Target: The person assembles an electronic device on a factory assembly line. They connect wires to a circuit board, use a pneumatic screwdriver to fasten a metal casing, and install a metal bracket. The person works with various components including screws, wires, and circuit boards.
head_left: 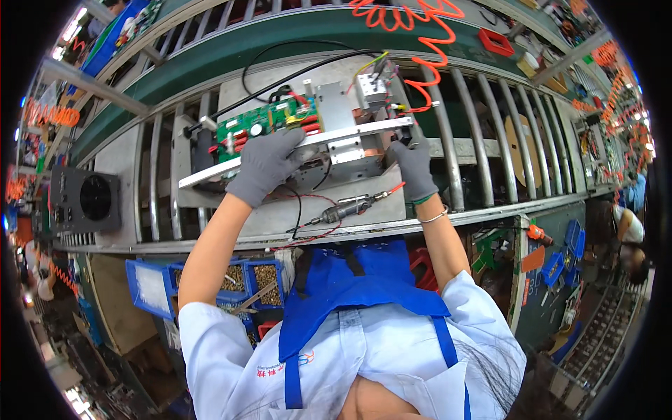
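In front of me stands an open metal chassis (337,105) with a long pale front rail (217,170). A green circuit board (234,129) with red parts and a white round part fills its left side. My left hand (264,166), in a grey glove, is closed over the rail near the board. At the rail's right end my right hand (417,168), gloved too, grips the chassis corner, its fingertips partly hidden. A grey power screwdriver (343,210) lies just in front of the chassis, between my hands, on a flat pale board (381,204).
Metal rollers (458,140) run left and right under the work. A dark box with a round fan opening (94,197) stands at far left. Orange coiled air hose (427,52) hangs from above. Blue bins (266,283) of small fasteners sit below the bench edge.
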Demonstrator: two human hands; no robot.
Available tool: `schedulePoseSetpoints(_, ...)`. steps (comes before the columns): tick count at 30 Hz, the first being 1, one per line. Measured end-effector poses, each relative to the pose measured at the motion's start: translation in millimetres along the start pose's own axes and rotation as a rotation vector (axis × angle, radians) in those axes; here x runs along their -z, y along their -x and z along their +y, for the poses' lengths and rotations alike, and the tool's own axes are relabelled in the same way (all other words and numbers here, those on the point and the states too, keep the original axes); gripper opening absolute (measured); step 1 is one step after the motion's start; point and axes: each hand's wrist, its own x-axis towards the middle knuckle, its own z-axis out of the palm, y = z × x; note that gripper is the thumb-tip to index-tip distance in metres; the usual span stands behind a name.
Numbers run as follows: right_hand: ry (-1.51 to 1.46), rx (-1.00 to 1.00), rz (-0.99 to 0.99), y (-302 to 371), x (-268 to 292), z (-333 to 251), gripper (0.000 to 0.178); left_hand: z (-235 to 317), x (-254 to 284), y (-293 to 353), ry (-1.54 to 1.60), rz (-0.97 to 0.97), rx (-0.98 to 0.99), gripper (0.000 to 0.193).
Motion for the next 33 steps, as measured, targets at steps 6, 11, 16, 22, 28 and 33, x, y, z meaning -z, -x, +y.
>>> schedulePoseSetpoints(6, 0.07, 0.046, -0.079, -29, 7, 12, 0.039, -1, -8, -6, -0.069, 0.042, -0.005, 0.031)
schedulePoseSetpoints(11, 0.143, 0.064, -0.123, -15, 16, 5, 0.046, 23, 1, -2, -0.247, 0.062, 0.064, 0.027)
schedulePoseSetpoints(16, 0.6, 0.684, 0.229, 68, -4, -70, 0.059, 45, -37, 13, -0.279, 0.445, 0.32, 0.044)
schedulePoseSetpoints(22, 0.724, 0.876, -0.278, 79, -48, -99, 0.053, 56, -47, 17, -0.224, 0.543, 0.445, 0.056)
schedulePoseSetpoints(28, 0.725, 0.9, -0.381, 71, -81, -112, 0.056, 38, -18, 84, -0.262, 0.702, 0.601, 0.06)
schedulePoseSetpoints(33, 0.603, 0.844, -0.495, 87, -80, -109, 0.052, 37, 25, 232, -0.406, 0.656, 0.932, 0.045)
